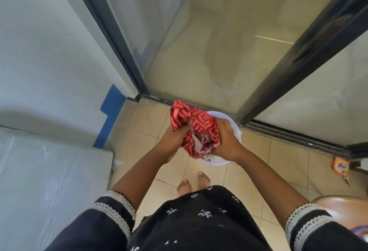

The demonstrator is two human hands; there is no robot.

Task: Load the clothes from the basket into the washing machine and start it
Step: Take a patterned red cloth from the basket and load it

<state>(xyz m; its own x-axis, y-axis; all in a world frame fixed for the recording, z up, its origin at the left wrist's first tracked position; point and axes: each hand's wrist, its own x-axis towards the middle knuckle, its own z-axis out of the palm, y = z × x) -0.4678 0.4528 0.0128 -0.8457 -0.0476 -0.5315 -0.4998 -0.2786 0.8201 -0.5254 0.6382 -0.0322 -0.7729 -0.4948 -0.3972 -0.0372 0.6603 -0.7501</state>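
Note:
A red patterned cloth (pixel 196 123) is bunched up above a white basket (pixel 234 125) that stands on the tiled floor by the sliding door. My left hand (pixel 175 137) grips the cloth's left side. My right hand (pixel 227 139) grips its right side, over the basket. More cloth, white and dark red (pixel 203 149), shows beneath the red one. The washing machine's top (pixel 49 171), covered in clear plastic film, lies at the lower left with its lid down.
A glass sliding door (pixel 209 41) in a dark frame stands ahead, its track across the floor. An orange detergent packet (pixel 341 166) lies on the floor at the right. A brown rounded object (pixel 342 207) sits at the lower right. Blue tape (pixel 111 115) marks the left wall.

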